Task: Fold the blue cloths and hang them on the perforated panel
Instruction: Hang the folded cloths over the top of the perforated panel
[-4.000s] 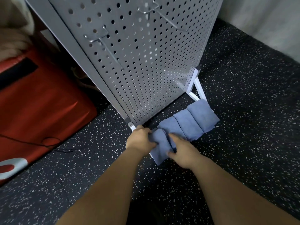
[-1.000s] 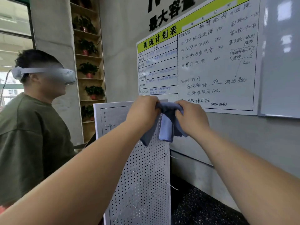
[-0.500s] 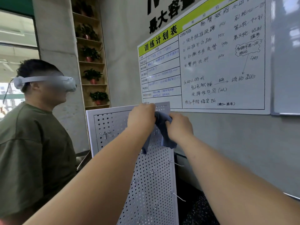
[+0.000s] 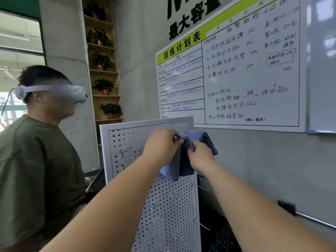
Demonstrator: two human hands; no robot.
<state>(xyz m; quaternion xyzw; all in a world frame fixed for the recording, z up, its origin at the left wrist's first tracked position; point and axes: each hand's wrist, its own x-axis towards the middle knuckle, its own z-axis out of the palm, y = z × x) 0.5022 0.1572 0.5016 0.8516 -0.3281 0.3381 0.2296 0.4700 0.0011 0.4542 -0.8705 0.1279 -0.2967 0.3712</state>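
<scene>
Now left grip (image 4: 161, 144) and right grip (image 4: 200, 158) both curled round bunched blue cloth (image 4: 173, 170) at upper right corner of perforated panel (image 4: 131, 142). Keep fold together, seat evenly before letting go.

A grey concrete wall (image 4: 263, 160) ran along the right. On it hung a whiteboard (image 4: 236, 73) with a yellow-green header band, a printed table and handwritten notes. A second, blank whiteboard (image 4: 321, 70) hung just beside it, catching reflections. Large black lettering (image 4: 189, 15) sat on the wall above. In the corner stood a tall wooden shelf unit (image 4: 109, 71) with potted plants (image 4: 104, 85) in red pots. A concrete pillar (image 4: 65, 42) separated it from a bright window (image 4: 18, 51) on the left, where daylight came in. Low on the right, a metal rail (image 4: 312, 218) ran along the wall. The floor (image 4: 221, 239) was dark and speckled.
</scene>
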